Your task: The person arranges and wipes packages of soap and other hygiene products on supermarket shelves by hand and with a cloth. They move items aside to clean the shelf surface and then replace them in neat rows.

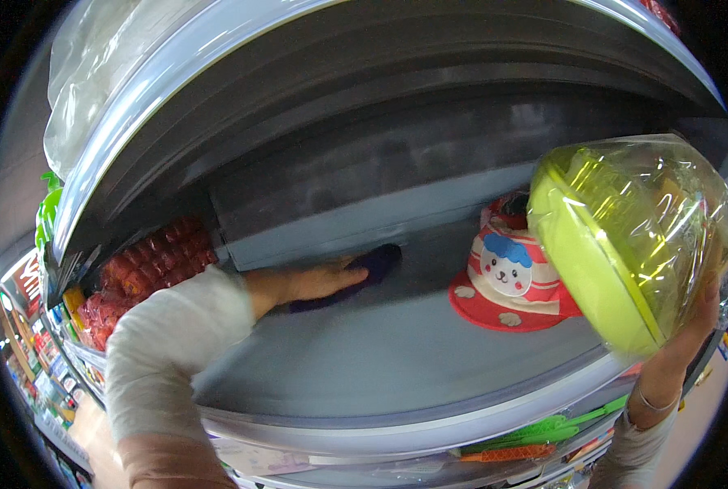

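My left hand (315,283) reaches into a grey shelf (364,360) and presses on a dark purple cloth (373,269) that lies against the shelf surface; the hand is slightly blurred. On the right, my right hand (700,315) holds up a yellow-green item (590,263) in clear plastic wrap, its fingers partly hidden behind the wrap. Just left of that package, a red and white striped visor cap (504,275) with an animal face and blue tuft stands on the shelf, its rear partly covered by the package.
Red wrapped goods (156,260) fill the shelf's left end. A curved upper shelf edge (174,79) runs overhead, with a clear plastic bag (89,79) above it. Green plastic items (547,431) and an orange one (510,453) lie on a lower shelf.
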Motion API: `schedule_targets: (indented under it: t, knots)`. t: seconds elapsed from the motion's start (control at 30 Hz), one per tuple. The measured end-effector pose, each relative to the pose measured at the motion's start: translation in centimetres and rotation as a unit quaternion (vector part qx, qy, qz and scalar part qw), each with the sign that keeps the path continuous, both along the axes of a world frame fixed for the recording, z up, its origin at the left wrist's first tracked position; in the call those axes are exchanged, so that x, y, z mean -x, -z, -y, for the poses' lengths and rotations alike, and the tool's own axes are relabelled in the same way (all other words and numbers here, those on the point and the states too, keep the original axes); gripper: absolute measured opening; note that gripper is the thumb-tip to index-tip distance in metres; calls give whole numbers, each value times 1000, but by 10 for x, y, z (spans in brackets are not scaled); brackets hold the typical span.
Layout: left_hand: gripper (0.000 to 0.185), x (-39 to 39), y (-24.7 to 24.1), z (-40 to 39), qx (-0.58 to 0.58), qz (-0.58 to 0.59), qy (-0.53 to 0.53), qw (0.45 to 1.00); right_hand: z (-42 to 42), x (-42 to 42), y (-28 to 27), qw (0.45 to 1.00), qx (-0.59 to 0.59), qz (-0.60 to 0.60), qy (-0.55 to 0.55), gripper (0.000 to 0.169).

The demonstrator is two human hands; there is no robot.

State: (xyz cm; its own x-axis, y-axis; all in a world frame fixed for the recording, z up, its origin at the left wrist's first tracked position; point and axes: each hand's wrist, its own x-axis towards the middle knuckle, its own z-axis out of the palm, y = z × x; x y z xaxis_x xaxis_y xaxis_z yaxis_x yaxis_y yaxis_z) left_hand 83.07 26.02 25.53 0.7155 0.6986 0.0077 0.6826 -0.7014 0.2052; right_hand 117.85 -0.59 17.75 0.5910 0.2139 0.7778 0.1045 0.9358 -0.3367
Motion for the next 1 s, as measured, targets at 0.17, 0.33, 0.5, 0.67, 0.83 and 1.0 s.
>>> schedule_targets:
  t: [0.17, 0.33, 0.5, 0.67, 0.83, 1.0]
  knots:
    - [63, -97, 4, -64, -120, -37, 18, 992, -4, 9, -8, 997, 4, 61, -45, 49]
    - [61, -149, 15, -63, -98, 14, 75, 992, -7, -28, 18, 995, -43, 46, -81, 53]
    - [64, -103, 0, -14, -37, -32, 124, 991, -4, 1, -40, 982, 16, 188, -27, 82]
    - [68, -35, -8, 43, -6, -12, 137, 990, -10, 39, -91, 927, 142, 345, 37, 77]
    - [69, -15, -16, 96, 57, -31, 217, 974, -21, 51, -92, 849, 230, 400, 256, 68]
    - [68, -37, -11, 120, 34, -26, 272, 961, -31, 28, -82, 958, 65, 207, 187, 59]
